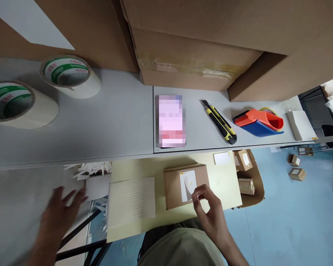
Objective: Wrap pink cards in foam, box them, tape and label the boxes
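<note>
On the lower pale-yellow surface lies a small cardboard box (pixel 172 188) with a white label (pixel 183 187) on its top. My right hand (pixel 211 212) is over the box's right side, thumb and forefinger pinched at the label's lower right corner. A grey curved patch there looks like a lifted part of the label. Off to the left, slightly blurred, my left hand (pixel 62 210) is spread open and holds nothing, near a white container (pixel 98 187) with paper strips. A sheet of ribbed pale paper (pixel 131 201) lies left of the box.
The grey shelf (pixel 122 122) above bears two tape rolls (pixel 83 85), a blurred-out phone (pixel 170 122), a utility knife (pixel 220 123), a red and blue tape dispenser (pixel 261 122) and a white stack (pixel 301 125). Large cartons (pixel 191 48) stand behind. An open carton (pixel 255 194) holds small boxes.
</note>
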`<state>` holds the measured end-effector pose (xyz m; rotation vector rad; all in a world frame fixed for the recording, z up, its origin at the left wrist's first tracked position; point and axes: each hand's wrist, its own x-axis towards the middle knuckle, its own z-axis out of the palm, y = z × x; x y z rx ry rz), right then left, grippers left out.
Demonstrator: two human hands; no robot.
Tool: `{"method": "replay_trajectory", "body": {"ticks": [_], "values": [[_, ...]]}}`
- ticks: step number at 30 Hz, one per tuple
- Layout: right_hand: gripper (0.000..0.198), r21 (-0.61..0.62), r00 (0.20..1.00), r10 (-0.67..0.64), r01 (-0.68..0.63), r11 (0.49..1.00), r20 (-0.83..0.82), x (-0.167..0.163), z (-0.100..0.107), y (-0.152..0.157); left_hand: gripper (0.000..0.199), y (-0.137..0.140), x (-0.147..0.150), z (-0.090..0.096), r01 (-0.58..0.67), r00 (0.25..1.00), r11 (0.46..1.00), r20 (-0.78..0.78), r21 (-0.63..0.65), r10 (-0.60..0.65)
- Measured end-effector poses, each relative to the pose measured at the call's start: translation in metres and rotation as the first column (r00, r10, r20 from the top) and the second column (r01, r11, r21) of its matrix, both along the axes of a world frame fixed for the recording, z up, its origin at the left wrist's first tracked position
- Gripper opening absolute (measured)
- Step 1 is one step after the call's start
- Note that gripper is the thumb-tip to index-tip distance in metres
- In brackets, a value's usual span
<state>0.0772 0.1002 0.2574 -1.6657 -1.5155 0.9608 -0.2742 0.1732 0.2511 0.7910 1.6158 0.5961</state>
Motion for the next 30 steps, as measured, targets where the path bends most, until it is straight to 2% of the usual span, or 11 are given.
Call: {"method": "replay_trajectory", "body": {"ticks": [2, 4, 7, 10, 16, 19, 22, 25, 27, 29, 30], "values": [[0.014, 0.031, 0.999, 0.009, -0.010, 0.999, 0.050, -0.004, -0.003, -0.001, 0.055, -0.005, 0.034, -0.014, -0.053, 0.997, 0.998, 0.063, -0.032, 0.054], [0.014, 0.071, 0.996, 0.031, -0.037, 0.997, 0.088, -0.007, -0.006, -0.004, 0.058, -0.025, 0.072, -0.020, -0.054, 0.985, 0.994, 0.156, -0.090, 0.068], [0.015, 0.116, 0.988, 0.075, -0.091, 0.989, 0.136, -0.013, -0.010, -0.008, 0.060, -0.059, 0.123, -0.018, 0.018, 0.942, 0.986, 0.333, -0.165, 0.039], [0.015, 0.143, 0.975, 0.115, -0.143, 0.979, 0.188, -0.019, -0.012, -0.013, 0.061, -0.075, 0.155, -0.015, -0.004, 0.912, 0.983, 0.403, -0.184, 0.079], [0.015, 0.160, 0.963, 0.161, -0.197, 0.967, 0.216, -0.027, -0.013, -0.019, 0.051, -0.083, 0.169, -0.022, -0.173, 0.899, 0.966, 0.370, -0.189, 0.234], [0.011, 0.142, 0.964, 0.191, -0.218, 0.965, 0.183, -0.027, -0.016, -0.022, 0.053, -0.089, 0.171, -0.023, -0.252, 0.889, 0.952, 0.346, -0.174, 0.299], [0.009, 0.131, 0.966, 0.201, -0.223, 0.966, 0.166, -0.027, -0.020, -0.028, 0.057, -0.094, 0.177, -0.022, -0.275, 0.885, 0.947, 0.340, -0.167, 0.317], [0.005, 0.092, 0.962, 0.238, -0.252, 0.963, 0.135, -0.019, -0.019, -0.034, 0.057, -0.098, 0.180, -0.020, -0.322, 0.880, 0.933, 0.313, -0.160, 0.357], [0.008, 0.041, 0.963, 0.261, -0.264, 0.964, 0.068, -0.007, -0.013, -0.035, 0.056, -0.101, 0.181, -0.019, -0.376, 0.873, 0.917, 0.280, -0.133, 0.398], [0.010, -0.014, 0.981, 0.195, -0.195, 0.981, 0.006, 0.012, -0.006, -0.033, 0.054, -0.103, 0.179, -0.019, -0.426, 0.865, 0.900, 0.249, -0.092, 0.435], [0.013, -0.045, 0.994, 0.107, -0.107, 0.993, 0.002, 0.022, -0.004, -0.031, 0.052, -0.105, 0.178, -0.020, -0.449, 0.855, 0.891, 0.255, -0.069, 0.451]]}}
